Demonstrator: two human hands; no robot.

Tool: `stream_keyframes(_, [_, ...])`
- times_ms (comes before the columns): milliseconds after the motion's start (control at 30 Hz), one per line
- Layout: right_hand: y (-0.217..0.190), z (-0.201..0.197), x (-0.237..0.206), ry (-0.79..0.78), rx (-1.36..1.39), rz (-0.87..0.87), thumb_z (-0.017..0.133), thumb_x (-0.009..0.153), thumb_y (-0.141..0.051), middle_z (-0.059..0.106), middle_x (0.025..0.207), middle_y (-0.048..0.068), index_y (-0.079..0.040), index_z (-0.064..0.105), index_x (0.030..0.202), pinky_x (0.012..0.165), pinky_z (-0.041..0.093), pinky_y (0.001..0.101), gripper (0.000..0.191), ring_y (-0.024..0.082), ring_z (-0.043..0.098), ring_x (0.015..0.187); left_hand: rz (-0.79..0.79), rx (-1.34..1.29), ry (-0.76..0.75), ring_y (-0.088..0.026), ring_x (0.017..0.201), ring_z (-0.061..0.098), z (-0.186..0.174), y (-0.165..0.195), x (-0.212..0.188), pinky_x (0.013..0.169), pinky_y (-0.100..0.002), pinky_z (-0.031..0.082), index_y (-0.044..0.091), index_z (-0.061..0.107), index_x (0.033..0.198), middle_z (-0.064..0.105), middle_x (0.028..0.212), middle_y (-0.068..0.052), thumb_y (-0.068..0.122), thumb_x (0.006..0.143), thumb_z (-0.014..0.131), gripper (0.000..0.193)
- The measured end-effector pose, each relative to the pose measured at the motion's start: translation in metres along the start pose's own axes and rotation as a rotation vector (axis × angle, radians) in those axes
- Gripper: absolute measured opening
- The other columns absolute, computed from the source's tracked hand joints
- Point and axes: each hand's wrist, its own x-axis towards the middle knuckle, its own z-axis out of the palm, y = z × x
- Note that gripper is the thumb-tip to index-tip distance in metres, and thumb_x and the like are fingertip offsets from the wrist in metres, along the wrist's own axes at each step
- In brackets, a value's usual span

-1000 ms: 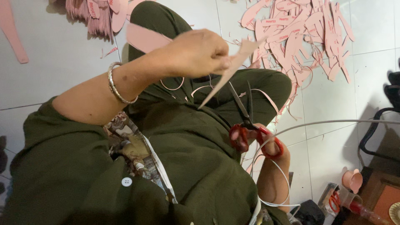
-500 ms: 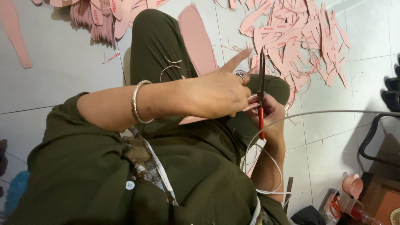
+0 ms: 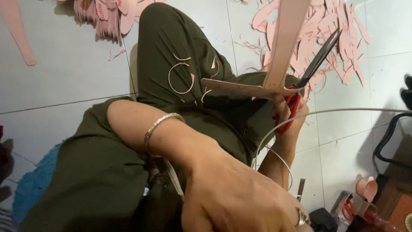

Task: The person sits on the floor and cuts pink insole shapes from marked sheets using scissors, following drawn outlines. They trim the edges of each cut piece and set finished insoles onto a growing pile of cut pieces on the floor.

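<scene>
My right hand (image 3: 286,112) grips red-handled scissors (image 3: 300,88) over my lap; the black blades (image 3: 321,56) stand apart, pointing up and right. A long pink foam strip (image 3: 288,38) rises from the blades to the top edge. A second pink piece (image 3: 238,88) juts left from the same spot. My left hand (image 3: 240,202), with a ring and a silver bracelet (image 3: 161,124) on its wrist, is low and close to the camera. Its fingers curl out of view at the bottom edge. I sit on a tiled floor in olive green clothes (image 3: 171,47).
Many cut pink pieces (image 3: 343,25) lie on the tiles at top right, with a pink stack (image 3: 107,17) at top left. Thin pink offcuts (image 3: 182,77) rest on my leg. A white cable (image 3: 343,111), black frame (image 3: 386,141), pink cup (image 3: 367,187) and blue mat (image 3: 34,184) surround me.
My left hand has let go of the pink piece near the scissors and dropped down toward the camera. The pink strip now stands upright at the opened blades.
</scene>
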Motion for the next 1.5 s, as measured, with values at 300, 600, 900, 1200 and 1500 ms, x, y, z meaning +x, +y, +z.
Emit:
stream_keyframes(300, [0.009,-0.005,-0.001,-0.042,0.013,-0.050,0.078,0.091,-0.022,0.059,0.069,0.000,-0.004,0.065,0.095,0.050,0.040,0.0252,0.022,0.010,0.053,0.055,-0.081,-0.014,-0.105,-0.040,0.069,0.050,-0.002,0.008,-0.016,0.063,-0.052,0.036,0.002,0.040,0.067,0.045,0.069,-0.018,0.020,0.092,0.060,0.037])
stream_keyframes(600, [0.006,-0.001,0.000,-0.051,0.023,-0.040,0.080,0.090,-0.024,0.056,0.066,0.000,-0.005,0.064,0.092,0.048,0.038,0.0255,0.025,0.011,0.051,0.052,-0.093,0.005,-0.082,-0.039,0.075,0.051,-0.001,0.012,-0.015,0.069,-0.051,0.040,0.002,0.041,0.070,0.046,0.075,-0.018,0.021,0.094,0.056,0.034])
stream_keyframes(900, [-0.021,0.017,-0.006,0.125,-0.242,0.134,0.070,0.100,-0.033,0.055,0.065,0.002,-0.003,0.069,0.094,0.046,0.036,0.0268,0.031,0.010,0.049,0.051,-1.042,1.280,0.396,-0.035,0.092,0.067,-0.065,0.037,-0.073,0.080,-0.045,0.052,0.006,0.068,0.099,0.068,0.097,-0.014,0.050,0.099,0.067,0.044])
stream_keyframes(1200, [-0.006,0.013,-0.016,0.007,-0.016,0.056,0.077,0.090,-0.018,0.055,0.063,-0.001,-0.003,0.065,0.094,0.043,0.036,0.0246,0.020,0.009,0.049,0.048,-1.296,0.968,0.475,-0.025,0.079,0.072,-0.083,0.027,-0.102,0.074,-0.039,0.055,0.008,0.068,0.119,0.072,0.089,-0.008,0.046,0.091,0.067,0.047])
stream_keyframes(1500, [-0.009,0.016,-0.021,-0.137,0.081,-0.093,0.078,0.091,-0.015,0.057,0.074,-0.004,-0.004,0.065,0.100,0.049,0.035,0.0219,0.019,0.006,0.047,0.056,-1.156,0.296,0.804,-0.006,0.078,0.064,-0.098,-0.006,-0.142,0.072,-0.026,0.054,0.003,0.073,0.109,0.071,0.086,0.001,0.026,0.099,0.066,0.026])
